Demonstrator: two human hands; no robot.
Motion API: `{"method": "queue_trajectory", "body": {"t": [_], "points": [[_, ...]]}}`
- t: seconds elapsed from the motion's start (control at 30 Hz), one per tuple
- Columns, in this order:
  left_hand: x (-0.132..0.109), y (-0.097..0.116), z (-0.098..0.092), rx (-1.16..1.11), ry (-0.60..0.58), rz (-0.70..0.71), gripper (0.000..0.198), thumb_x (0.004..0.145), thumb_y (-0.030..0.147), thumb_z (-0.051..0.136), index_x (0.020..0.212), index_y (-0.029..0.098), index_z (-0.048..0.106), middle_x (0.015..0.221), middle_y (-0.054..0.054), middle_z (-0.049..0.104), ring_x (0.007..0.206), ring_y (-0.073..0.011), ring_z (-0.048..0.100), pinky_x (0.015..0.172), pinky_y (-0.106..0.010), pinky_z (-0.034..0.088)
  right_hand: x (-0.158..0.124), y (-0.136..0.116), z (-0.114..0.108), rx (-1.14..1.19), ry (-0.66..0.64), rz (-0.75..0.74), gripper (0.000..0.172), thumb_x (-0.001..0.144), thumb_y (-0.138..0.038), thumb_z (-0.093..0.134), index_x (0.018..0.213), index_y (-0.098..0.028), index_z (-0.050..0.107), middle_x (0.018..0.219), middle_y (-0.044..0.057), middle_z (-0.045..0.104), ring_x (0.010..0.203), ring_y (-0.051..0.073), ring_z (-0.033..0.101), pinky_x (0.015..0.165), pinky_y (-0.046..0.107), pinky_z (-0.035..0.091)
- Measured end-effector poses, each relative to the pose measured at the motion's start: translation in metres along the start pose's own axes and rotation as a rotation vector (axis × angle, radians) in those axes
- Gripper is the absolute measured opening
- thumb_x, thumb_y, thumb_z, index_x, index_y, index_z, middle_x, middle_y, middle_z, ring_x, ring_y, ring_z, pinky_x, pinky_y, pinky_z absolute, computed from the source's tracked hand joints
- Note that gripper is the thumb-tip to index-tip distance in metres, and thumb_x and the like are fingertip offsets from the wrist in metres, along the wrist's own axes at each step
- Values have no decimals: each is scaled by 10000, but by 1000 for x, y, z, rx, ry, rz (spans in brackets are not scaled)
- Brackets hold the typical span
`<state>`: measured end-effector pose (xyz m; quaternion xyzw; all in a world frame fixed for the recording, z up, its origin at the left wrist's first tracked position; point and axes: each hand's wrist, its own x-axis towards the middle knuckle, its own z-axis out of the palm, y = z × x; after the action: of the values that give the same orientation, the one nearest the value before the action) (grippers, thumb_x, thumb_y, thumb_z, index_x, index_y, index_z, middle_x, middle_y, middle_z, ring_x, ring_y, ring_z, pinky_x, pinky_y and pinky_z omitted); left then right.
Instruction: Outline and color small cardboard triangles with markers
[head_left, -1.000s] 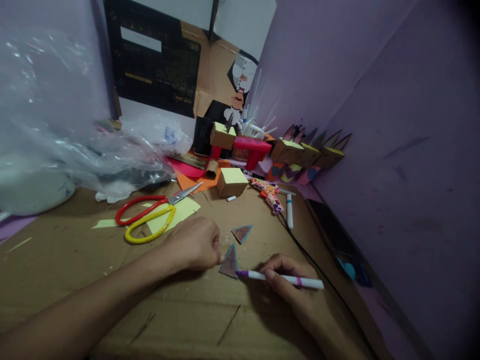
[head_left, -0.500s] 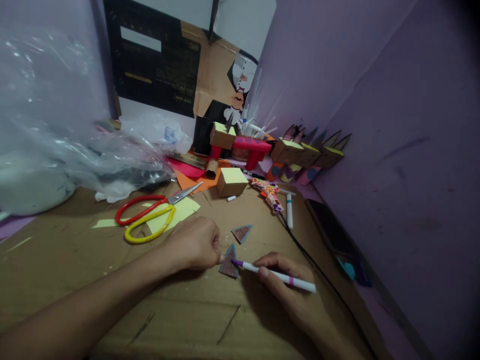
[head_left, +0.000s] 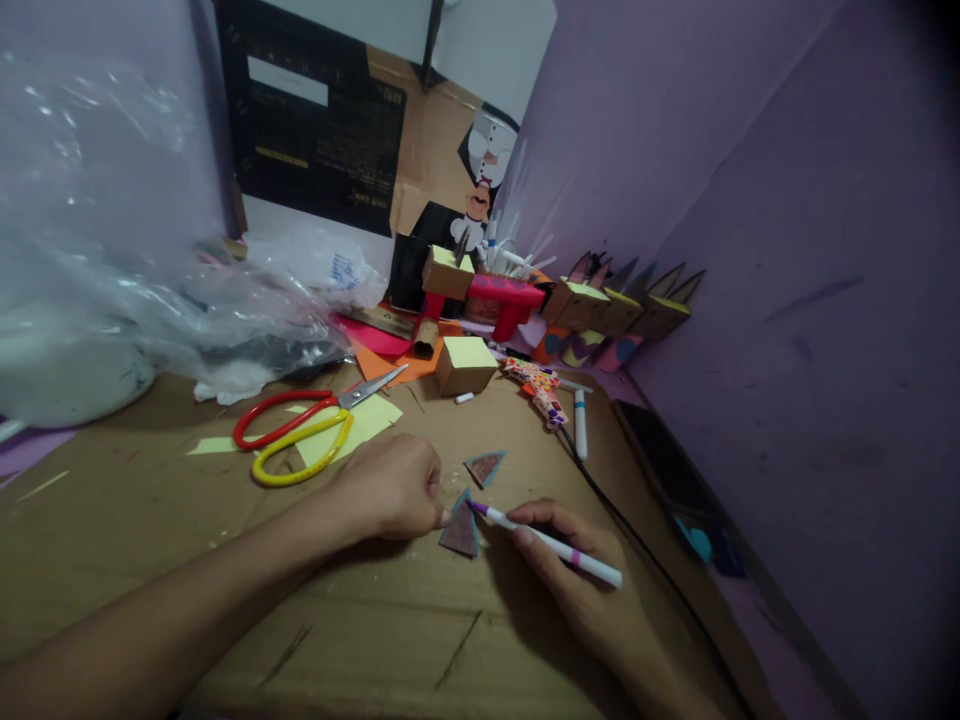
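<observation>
My right hand [head_left: 574,555] grips a white marker [head_left: 562,547] with a purple tip, its point touching the upper part of a small cardboard triangle [head_left: 460,530]. That triangle is coloured brownish purple inside, with a blue edge. My left hand [head_left: 401,487] is curled into a fist, its thumb tip pressing the triangle's left edge. A second, similar triangle [head_left: 485,467] lies just beyond. Red-and-yellow-handled scissors [head_left: 304,437] rest on yellow paper [head_left: 375,415] past my left hand.
A cardboard cube [head_left: 466,367] with a yellow top stands behind the triangles, near a small white cap [head_left: 464,398]. To the right are a patterned glue gun [head_left: 536,385] with a black cord, a blue-banded marker [head_left: 580,425] and a phone [head_left: 660,455]. Plastic bags [head_left: 187,300] fill the left.
The marker tip has moved up the triangle from its middle towards its top, and my right hand has shifted slightly with it. My left hand stays in place.
</observation>
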<state>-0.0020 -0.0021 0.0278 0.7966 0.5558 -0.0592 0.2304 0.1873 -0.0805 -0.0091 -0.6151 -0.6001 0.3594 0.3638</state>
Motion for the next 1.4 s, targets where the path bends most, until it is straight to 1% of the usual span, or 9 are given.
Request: {"method": "queue_trajectory", "body": {"t": [0.13, 0.3, 0.67, 0.8, 0.9, 1.07, 1.17, 1.27, 1.4], "points": [[1, -1, 0, -14, 11, 6, 152, 581, 377, 559, 589, 236, 617, 665, -20, 630, 597, -163, 529, 492, -247, 310, 0, 2, -2, 109, -47, 71, 232, 724, -360, 554, 664, -148, 627, 500, -8, 546, 450, 106, 457, 418, 193, 315], [1, -1, 1, -27, 7, 1, 161, 580, 363, 554, 599, 220, 626, 672, -29, 624, 590, -151, 516, 497, -241, 300, 2, 0, 0, 98, -3, 52, 239, 744, -368, 549, 776, -147, 635, 578, 1, 569, 498, 106, 459, 438, 190, 319], [1, -1, 3, -51, 72, 25, 154, 564, 368, 589, 544, 217, 616, 592, -26, 595, 530, -154, 483, 463, -249, 237, 2, 1, 0, 82, -18, 13, 195, 722, -326, 577, 736, -146, 649, 560, 2, 569, 491, 107, 467, 426, 187, 319], [4, -5, 4, -84, 70, 39, 130, 563, 338, 581, 542, 212, 608, 568, -12, 577, 508, -141, 467, 452, -239, 222, 0, 4, -1, 234, -83, 50, 208, 723, -343, 589, 682, -143, 628, 515, -4, 567, 457, 94, 471, 424, 182, 338], [7, -13, 6, -166, 45, 90, 150, 595, 334, 546, 545, 202, 597, 522, 7, 541, 497, -128, 449, 439, -224, 223, 2, 5, -4, 399, -10, 57, 252, 741, -397, 576, 804, -155, 607, 543, 0, 605, 452, 97, 504, 407, 175, 349], [11, -25, 10, -467, -47, 133, 186, 671, 309, 457, 589, 172, 553, 450, 33, 478, 429, -102, 426, 418, -202, 242, 10, 5, -7, 402, 291, -5, 327, 770, -406, 539, 975, -156, 587, 630, 25, 645, 514, 131, 565, 452, 214, 424], [12, -28, 11, -486, 113, 139, 153, 663, 288, 474, 653, 175, 576, 522, 21, 544, 498, -120, 485, 453, -207, 284, 12, 9, -9, 235, 405, -119, 295, 768, -327, 551, 1018, -173, 576, 773, 48, 664, 671, 170, 611, 601, 267, 475], [12, -26, 9, -370, 321, 127, 142, 663, 265, 479, 692, 198, 600, 645, 7, 612, 620, -145, 533, 526, -224, 322, 12, 12, -11, 39, 410, -226, 307, 772, -245, 529, 1076, -197, 537, 874, 52, 658, 802, 192, 615, 710, 296, 469], [21, -14, 5, -259, 373, 79, 156, 670, 250, 472, 720, 220, 617, 715, 5, 638, 688, -162, 552, 569, -241, 331, 17, 14, -10, -93, 388, -252, 328, 785, -185, 472, 1112, -206, 490, 932, 53, 649, 859, 184, 614, 772, 305, 457]]}}
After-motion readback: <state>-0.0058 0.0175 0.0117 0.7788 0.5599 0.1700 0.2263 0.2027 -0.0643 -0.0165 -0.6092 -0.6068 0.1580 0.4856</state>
